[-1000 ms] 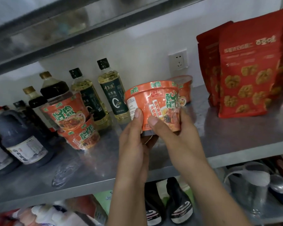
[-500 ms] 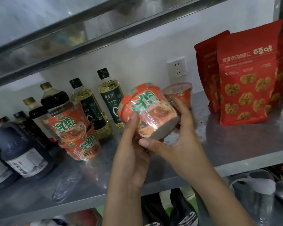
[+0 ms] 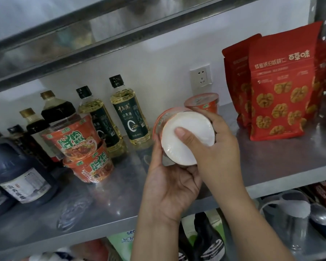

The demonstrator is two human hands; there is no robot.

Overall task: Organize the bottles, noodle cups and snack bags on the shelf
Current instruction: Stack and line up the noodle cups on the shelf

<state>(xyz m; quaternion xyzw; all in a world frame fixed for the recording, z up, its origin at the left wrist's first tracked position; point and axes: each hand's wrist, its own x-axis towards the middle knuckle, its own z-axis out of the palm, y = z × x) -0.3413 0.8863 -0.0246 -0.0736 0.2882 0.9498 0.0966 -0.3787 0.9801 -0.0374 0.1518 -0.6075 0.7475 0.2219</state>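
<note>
- The noodle cup (image 3: 193, 122) is in the air just above the shelf (image 3: 271, 166), in the middle, between the oil bottle (image 3: 131, 119) on the left and the snack bags (image 3: 279, 91) on the right.
- One second ago it stood upright with its label to the camera, and half a second ago it was tilted. Now it is turned over so that its white bottom faces the camera and its lid points to the far wall.
- The left hand (image 3: 169, 187) grasps the cup from below and from the left, with fingers curled round its side.
- The right hand (image 3: 220, 147) grips it too (the thumb presses on the white bottom, the fingers wrap round the right edge).
- A second cup (image 3: 201, 103) stands just behind it, in the same place as before.
- Two stacked cups (image 3: 73, 138) lean at the left, in front of the bottles, unchanged.
</note>
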